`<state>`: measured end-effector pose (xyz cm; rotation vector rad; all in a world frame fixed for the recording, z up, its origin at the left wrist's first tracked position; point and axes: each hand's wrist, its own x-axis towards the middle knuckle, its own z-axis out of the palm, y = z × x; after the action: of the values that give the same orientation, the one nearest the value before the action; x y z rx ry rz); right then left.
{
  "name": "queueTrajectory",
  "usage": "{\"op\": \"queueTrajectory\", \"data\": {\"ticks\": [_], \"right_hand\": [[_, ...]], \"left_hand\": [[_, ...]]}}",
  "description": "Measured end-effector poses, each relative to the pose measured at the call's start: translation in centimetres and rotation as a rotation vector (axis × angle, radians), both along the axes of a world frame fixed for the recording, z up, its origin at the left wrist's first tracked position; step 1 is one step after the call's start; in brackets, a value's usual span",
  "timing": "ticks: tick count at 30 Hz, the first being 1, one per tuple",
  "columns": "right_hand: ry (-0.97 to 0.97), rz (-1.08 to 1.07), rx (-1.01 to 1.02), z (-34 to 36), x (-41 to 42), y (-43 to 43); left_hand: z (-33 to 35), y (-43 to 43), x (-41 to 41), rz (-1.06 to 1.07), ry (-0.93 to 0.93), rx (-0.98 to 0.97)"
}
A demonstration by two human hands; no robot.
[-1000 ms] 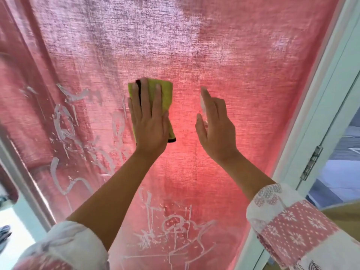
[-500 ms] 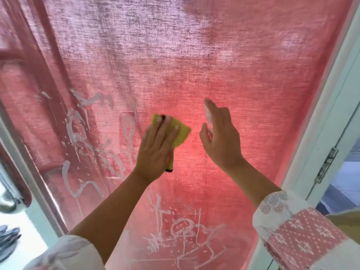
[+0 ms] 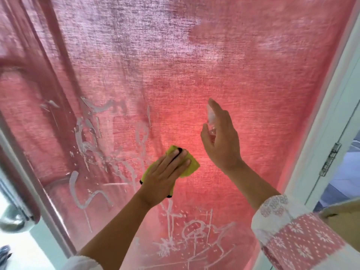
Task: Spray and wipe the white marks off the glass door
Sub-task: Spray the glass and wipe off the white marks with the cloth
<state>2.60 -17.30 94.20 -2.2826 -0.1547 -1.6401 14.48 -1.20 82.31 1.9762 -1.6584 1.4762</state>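
Observation:
The glass door (image 3: pixel 243 75) fills the view, with a pink-red curtain behind it. White marks (image 3: pixel 87 145) cover the pane's left part, and more white marks (image 3: pixel 194 238) run along the bottom. My left hand (image 3: pixel 165 176) presses a yellow-green cloth (image 3: pixel 190 168) flat against the glass, fingers straight, just right of the left marks. My right hand (image 3: pixel 220 141) is raised close to the pane and grips a small clear spray bottle (image 3: pixel 211 117), index finger on top; most of the bottle is hidden behind the hand.
A white door frame (image 3: pixel 319 145) with a metal hinge (image 3: pixel 331 160) runs down the right side. At the lower left a metal door handle (image 3: pixel 11 221) juts from the door's edge. A tan object (image 3: pixel 342 217) sits at the right edge.
My left hand has slid the cloth down the glass and tilted to the right. The right hand with the bottle has stayed about level beside it.

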Motion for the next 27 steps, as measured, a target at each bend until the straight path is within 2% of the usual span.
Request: {"op": "queueTrajectory", "data": {"ticks": [5,10,13,15,18,22,27], "right_hand": [[0.043,0.075,0.097,0.0,0.6,2.1],[0.093,0.092,0.085,0.9,1.3,5.3],[0.1,0.127,0.056,2.5,2.2,8.0],[0.062,0.125,0.037,3.6,3.2,9.8],[-0.013,0.125,0.104,5.1,4.9,12.2],[0.014,0.085,0.094,5.6,6.8,14.4],[0.043,0.152,0.026,4.9,8.0,17.4]], "left_hand": [[2.4,1.8,-1.3,-0.23,0.194,-0.063],[6.1,6.0,-2.3,-0.353,0.542,-0.437],[10.2,8.8,-1.9,-0.46,0.682,-0.759],[12.6,10.7,-1.6,-0.438,0.647,-0.932],[14.7,13.5,-0.1,-0.278,0.553,-1.111],[15.1,16.1,2.3,-0.215,0.549,-1.157],[15.2,17.5,3.2,-0.215,0.579,-1.193]]}}
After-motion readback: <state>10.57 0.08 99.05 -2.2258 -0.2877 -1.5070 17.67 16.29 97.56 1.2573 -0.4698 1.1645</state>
